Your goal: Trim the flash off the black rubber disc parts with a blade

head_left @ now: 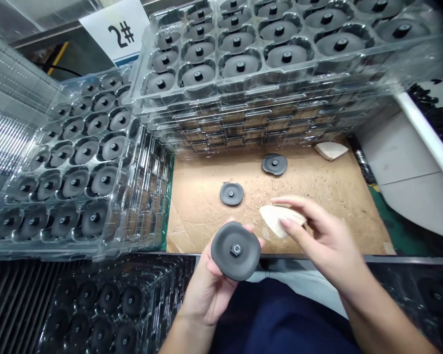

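Note:
My left hand (214, 285) grips a dark grey, rounded disc-like part (225, 250) with a small raised stub at its centre, face up near the front edge of the cardboard. To the right of it, my right hand (321, 231) pinches a cream-coloured wedge-shaped pad (278, 219) between thumb and fingers. The pad is apart from the held part. Two similar parts lie on the cardboard (195, 216) beyond my hands: one grey part (231, 194) nearer, another grey part (274, 164) farther back and right.
A second cream pad (330, 150) lies at the back right. Stacked clear trays (243, 105) full of grey parts stand behind, with another tray stack (140, 196) at left. A paper sign (116, 29) reads 2#. At right is a white bin (409, 162) holding black pieces.

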Demonstrator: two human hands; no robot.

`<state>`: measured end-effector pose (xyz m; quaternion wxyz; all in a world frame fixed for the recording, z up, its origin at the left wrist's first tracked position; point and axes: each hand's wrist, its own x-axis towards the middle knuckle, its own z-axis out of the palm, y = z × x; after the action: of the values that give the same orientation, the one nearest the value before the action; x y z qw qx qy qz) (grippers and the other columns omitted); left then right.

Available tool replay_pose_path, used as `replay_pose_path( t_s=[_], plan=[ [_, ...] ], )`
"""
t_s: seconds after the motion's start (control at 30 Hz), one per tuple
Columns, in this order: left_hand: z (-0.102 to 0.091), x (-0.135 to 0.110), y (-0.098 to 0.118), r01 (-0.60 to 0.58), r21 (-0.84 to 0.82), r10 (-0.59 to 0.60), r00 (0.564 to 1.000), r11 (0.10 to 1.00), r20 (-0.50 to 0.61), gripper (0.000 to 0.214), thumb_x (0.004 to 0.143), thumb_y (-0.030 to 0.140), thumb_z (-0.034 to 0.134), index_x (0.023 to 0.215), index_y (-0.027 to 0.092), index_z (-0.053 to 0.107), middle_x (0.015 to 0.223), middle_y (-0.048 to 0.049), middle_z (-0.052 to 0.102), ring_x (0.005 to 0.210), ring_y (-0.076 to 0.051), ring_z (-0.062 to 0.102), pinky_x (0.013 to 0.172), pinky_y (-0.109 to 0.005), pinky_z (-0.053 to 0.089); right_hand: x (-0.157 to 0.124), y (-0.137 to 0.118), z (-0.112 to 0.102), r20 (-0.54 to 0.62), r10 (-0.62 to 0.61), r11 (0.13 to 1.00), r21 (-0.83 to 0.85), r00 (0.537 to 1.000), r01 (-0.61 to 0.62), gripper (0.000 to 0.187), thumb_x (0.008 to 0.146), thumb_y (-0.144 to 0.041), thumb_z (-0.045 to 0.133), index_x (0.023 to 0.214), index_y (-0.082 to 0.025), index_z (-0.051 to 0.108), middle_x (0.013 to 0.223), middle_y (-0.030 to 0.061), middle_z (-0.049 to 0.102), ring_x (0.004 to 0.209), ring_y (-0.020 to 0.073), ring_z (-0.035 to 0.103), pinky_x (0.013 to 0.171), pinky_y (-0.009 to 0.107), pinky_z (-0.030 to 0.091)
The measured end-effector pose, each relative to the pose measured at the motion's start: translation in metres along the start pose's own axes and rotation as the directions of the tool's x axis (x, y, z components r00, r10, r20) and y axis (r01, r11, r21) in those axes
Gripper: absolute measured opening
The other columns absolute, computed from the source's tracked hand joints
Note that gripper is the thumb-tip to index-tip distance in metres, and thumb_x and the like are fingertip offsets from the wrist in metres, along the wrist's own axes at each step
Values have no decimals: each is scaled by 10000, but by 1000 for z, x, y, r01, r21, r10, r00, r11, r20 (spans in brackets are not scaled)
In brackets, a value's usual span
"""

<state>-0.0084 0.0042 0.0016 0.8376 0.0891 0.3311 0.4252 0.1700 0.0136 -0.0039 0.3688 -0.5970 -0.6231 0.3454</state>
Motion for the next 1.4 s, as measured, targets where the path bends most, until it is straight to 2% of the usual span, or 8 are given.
replay_pose_path(
  t_s=[0.13,0.3,0.47,0.67,0.87,1.13,1.27,1.4],
  plan=[
    [0,1,-2,-70,80,78,992,994,-94,565,504,319,846,1038,240,677,943,2,721,843,-126,662,766,-158,509,7,-38,-7,39,-410,911,-33,911,411,263,898,-126,472,1109,-197,613,906,34,690,754,150,612,675,272,459],
    [-5,1,0,-149,163,183,960,975,-214,550,500,293,850,1024,261,687,1006,10,725,865,-110,650,726,-121,503,6,-44,4,157,-315,914,-218,936,344,258,882,-103,467,1032,-169,667,660,12,615,585,156,530,548,285,392],
    [3,2,2,-200,185,223,968,962,-114,592,489,286,854,1053,279,675,1034,24,724,905,-119,654,819,-131,483,-6,-51,16,-118,-375,922,-151,919,357,278,877,-88,485,1126,-62,607,856,104,672,716,170,583,671,309,462],
    [3,9,3,-203,104,210,976,974,-54,407,575,260,814,962,312,698,987,44,727,918,-149,668,818,-196,522,-23,-31,12,133,-46,939,344,990,-3,202,874,-171,532,1010,-233,668,819,0,690,691,106,630,590,187,489],
    [3,7,2,-211,52,215,971,976,-100,447,565,217,819,985,303,692,1044,39,709,983,-172,654,837,-197,523,-17,4,4,-81,312,843,484,946,-237,205,889,-321,546,1070,-308,640,1008,-6,672,875,142,625,693,226,494],
    [7,2,-1,-202,112,213,972,973,-99,475,572,112,797,999,286,683,1031,40,721,972,-122,648,864,-166,493,-4,-62,7,-18,-388,919,67,922,388,261,886,-125,465,1116,-150,586,906,55,678,781,171,590,712,314,454],
    [1,1,-3,-194,132,211,968,972,-137,520,528,92,813,979,318,684,1001,65,725,937,-123,659,835,-172,505,4,-65,12,275,-328,944,75,904,320,214,875,-90,470,1001,-144,634,815,20,668,678,132,561,640,273,416],
    [3,-2,-6,-144,106,153,984,984,-89,386,517,280,840,881,278,712,825,68,730,837,-88,665,747,-105,494,9,-66,16,37,-412,910,-32,910,413,255,894,-111,426,1049,-65,623,810,74,654,701,164,545,666,315,399]
  ],
)
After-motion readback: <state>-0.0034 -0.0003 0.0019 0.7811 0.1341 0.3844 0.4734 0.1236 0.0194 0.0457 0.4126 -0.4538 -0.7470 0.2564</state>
